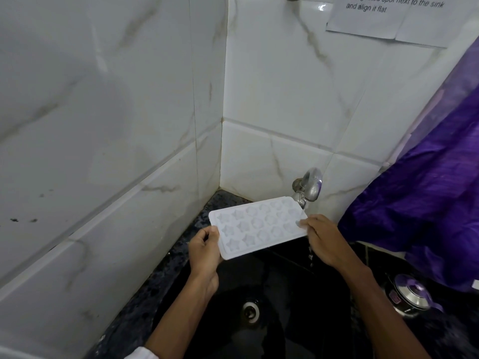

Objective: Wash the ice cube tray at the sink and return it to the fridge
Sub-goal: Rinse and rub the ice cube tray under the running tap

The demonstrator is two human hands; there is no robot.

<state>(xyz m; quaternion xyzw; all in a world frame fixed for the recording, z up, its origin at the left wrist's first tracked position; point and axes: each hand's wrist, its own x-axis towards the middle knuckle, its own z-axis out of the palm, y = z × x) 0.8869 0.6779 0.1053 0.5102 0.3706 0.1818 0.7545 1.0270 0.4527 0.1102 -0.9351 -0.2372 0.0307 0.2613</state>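
A white ice cube tray (258,226) with star and round moulds is held level above the black sink (285,294), cavities facing up. My left hand (204,251) grips its near left end. My right hand (325,239) holds its right end, just below the chrome tap (309,185). A thin stream of water (310,255) drips down past the tray's right edge into the sink. The drain (251,309) lies below the tray.
White marbled tile walls meet in a corner behind the sink. A speckled dark counter (145,301) runs along the left. Purple cloth (427,198) hangs at the right over a steel lidded pot (408,294). A printed paper note (388,16) is stuck to the wall above.
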